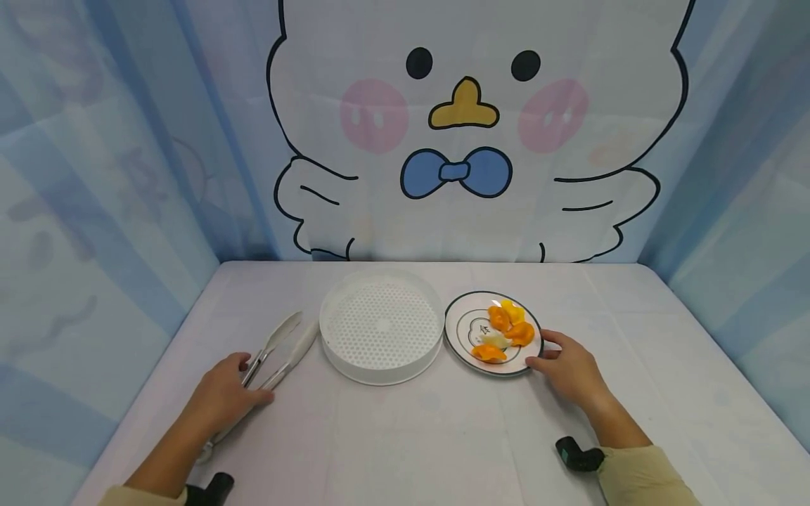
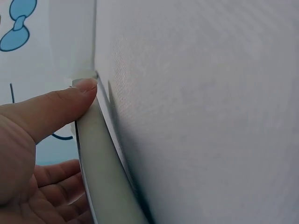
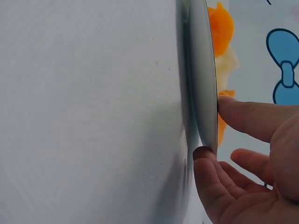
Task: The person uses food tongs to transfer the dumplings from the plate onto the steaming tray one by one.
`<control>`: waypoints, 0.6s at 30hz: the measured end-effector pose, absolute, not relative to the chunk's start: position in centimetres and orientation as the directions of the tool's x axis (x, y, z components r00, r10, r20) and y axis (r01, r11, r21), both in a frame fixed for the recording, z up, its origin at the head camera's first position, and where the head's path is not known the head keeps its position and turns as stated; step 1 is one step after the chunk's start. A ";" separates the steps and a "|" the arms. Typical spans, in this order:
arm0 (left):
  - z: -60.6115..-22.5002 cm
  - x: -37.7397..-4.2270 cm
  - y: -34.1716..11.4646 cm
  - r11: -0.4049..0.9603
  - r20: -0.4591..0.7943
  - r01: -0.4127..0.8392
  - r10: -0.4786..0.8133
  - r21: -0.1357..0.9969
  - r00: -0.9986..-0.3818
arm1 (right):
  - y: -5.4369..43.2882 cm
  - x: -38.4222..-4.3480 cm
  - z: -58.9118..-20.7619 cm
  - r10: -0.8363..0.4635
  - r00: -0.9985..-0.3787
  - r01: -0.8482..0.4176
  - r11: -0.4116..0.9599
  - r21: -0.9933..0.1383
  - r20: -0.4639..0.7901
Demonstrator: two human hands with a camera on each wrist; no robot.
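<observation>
My left hand (image 1: pixel 221 395) is around the tongs (image 1: pixel 273 379), which lie with their two arms spread on the table's left side. In the left wrist view the thumb (image 2: pixel 58 108) presses on one pale arm of the tongs (image 2: pixel 105 172), with the fingers behind it. With thumb and fingertips, my right hand (image 1: pixel 572 369) pinches the right rim of a white plate (image 1: pixel 465 309) with dark rings. The plate edge (image 3: pixel 205 79) sits between thumb and fingers in the right wrist view. Several orange and yellow food-like pieces (image 1: pixel 520 333) lie on the plate.
Between the tongs and the plate stands a round white perforated tray (image 1: pixel 382 323) with a raised rim, close beside both. A white cloth covers the table (image 1: pixel 405 443). Patterned curtains (image 1: pixel 107 211) close in the sides, and a cartoon-printed cloth (image 1: pixel 468 218) hangs behind.
</observation>
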State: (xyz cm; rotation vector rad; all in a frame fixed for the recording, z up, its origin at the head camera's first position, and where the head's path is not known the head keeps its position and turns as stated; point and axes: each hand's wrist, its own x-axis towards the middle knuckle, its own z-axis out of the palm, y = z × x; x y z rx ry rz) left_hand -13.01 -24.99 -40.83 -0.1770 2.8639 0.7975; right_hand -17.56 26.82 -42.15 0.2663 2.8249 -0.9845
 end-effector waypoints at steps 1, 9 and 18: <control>-40.9 -13.0 -25.0 0.850 -0.187 -0.159 -0.073 0.502 -0.980 | 26.9 -17.6 -42.2 0.126 -0.973 0.220 0.767 -0.603 -0.194; -41.0 -12.8 -25.2 0.839 -0.154 -0.173 -0.108 0.515 -0.982 | 27.0 -17.6 -42.2 0.128 -0.966 0.244 0.738 -0.629 -0.225; -40.4 -12.5 -25.8 0.810 -0.049 -0.170 -0.173 0.562 -0.984 | 27.0 -17.5 -42.3 0.119 -0.966 0.245 0.709 -0.661 -0.230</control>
